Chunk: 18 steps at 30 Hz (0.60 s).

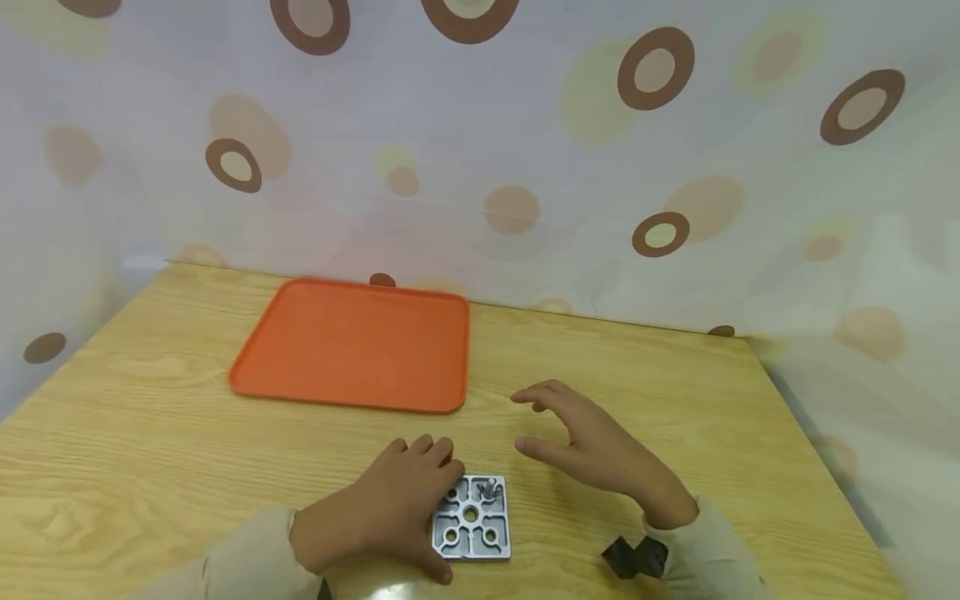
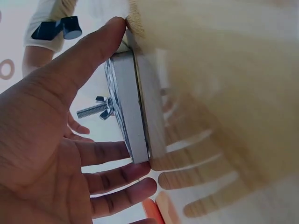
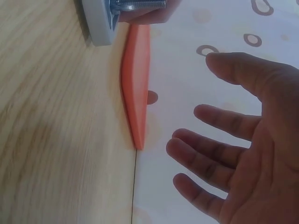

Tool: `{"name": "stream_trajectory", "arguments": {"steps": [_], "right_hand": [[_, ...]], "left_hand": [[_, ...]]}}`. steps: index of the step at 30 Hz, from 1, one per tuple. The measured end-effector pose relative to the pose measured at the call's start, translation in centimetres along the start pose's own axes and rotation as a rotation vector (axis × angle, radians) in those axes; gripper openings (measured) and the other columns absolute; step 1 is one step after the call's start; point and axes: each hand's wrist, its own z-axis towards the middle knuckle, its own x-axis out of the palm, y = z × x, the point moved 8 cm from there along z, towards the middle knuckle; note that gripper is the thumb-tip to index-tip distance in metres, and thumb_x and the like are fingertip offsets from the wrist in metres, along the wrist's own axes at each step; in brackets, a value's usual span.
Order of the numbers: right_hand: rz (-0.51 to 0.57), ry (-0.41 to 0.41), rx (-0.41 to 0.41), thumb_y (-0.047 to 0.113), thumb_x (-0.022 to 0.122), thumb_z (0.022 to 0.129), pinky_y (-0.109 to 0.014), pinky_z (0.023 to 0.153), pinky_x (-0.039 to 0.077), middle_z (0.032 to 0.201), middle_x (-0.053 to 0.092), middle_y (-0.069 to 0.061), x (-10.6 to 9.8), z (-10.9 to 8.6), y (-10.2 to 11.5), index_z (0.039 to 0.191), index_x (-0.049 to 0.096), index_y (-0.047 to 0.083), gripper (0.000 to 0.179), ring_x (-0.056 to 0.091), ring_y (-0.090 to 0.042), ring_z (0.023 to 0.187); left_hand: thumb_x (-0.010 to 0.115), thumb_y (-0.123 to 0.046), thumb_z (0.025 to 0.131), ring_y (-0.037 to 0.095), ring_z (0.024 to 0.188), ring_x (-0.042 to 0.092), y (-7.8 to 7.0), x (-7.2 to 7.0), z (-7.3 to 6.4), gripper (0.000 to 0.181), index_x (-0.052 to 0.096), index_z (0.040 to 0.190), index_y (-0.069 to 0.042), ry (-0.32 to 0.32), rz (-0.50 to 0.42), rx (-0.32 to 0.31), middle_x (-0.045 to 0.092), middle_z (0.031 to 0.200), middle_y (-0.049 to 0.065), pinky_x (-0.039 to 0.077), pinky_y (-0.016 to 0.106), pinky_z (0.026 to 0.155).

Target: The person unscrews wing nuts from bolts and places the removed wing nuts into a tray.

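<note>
A square silver metal plate [image 1: 469,546] with ribs and several round holes lies on the table. My left hand [image 1: 397,508] grips it from the left side, the thumb at the near edge and fingertips at the far edge. From the plate's far right corner a threaded bolt with a wing nut [image 1: 490,488] sticks up; its thread [image 2: 91,110] shows clearly in the left wrist view. To the right, my right hand [image 1: 588,442] hovers above the table with fingers spread and nothing held. The right wrist view shows its fingers [image 3: 210,158] apart from the plate [image 3: 100,25].
An orange tray [image 1: 360,342] lies on the wooden table [image 1: 645,367], behind the plate and to its left. A curtain [image 1: 450,108] with brown and cream ovals hangs along the back and sides. A black wrist device [image 1: 635,557] is at the right sleeve.
</note>
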Motion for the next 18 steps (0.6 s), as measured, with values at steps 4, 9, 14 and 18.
{"name": "stream_trajectory", "arguments": {"steps": [4,9,14,18], "right_hand": [[0.009,0.009,0.017,0.035,0.067,0.094,-0.053,0.098,0.055,0.138,0.06,-0.007,0.1,-0.1,0.0,0.139,0.053,0.017,0.05,0.061,-0.03,0.119],[0.017,0.009,0.032,0.033,0.066,0.096,-0.051,0.093,0.058,0.138,0.06,-0.009,-0.1,-0.4,-0.2,0.138,0.054,0.016,0.048,0.064,-0.03,0.115],[0.02,0.029,0.038,0.033,0.063,0.098,-0.042,0.089,0.06,0.136,0.061,-0.011,-0.1,-0.2,-0.3,0.139,0.053,0.014,0.046,0.066,-0.029,0.11],[0.018,0.035,0.045,0.031,0.062,0.098,-0.038,0.088,0.06,0.13,0.064,-0.012,-0.4,-0.1,-0.4,0.137,0.055,0.012,0.044,0.066,-0.028,0.107]], "left_hand": [[0.083,-0.071,0.052,0.012,0.09,0.048,0.1,0.2,0.1,0.08,0.061,0.107,-0.017,0.008,-0.007,-0.026,0.052,0.101,-0.006,0.04,0.025,0.069],[0.083,-0.064,0.05,0.012,0.087,0.049,0.1,-0.2,0.5,0.072,0.064,0.1,-0.015,-0.038,-0.048,-0.046,0.055,0.096,-0.005,0.044,0.027,0.067],[0.083,-0.056,0.051,0.012,0.085,0.048,0.6,-0.9,0.5,0.074,0.066,0.105,-0.009,-0.119,-0.166,-0.092,0.055,0.097,-0.002,0.048,0.023,0.061],[0.083,-0.051,0.051,0.012,0.091,0.048,1.3,-1.6,0.6,0.078,0.064,0.112,-0.007,-0.195,-0.286,-0.129,0.055,0.102,-0.001,0.054,0.026,0.071]]}}
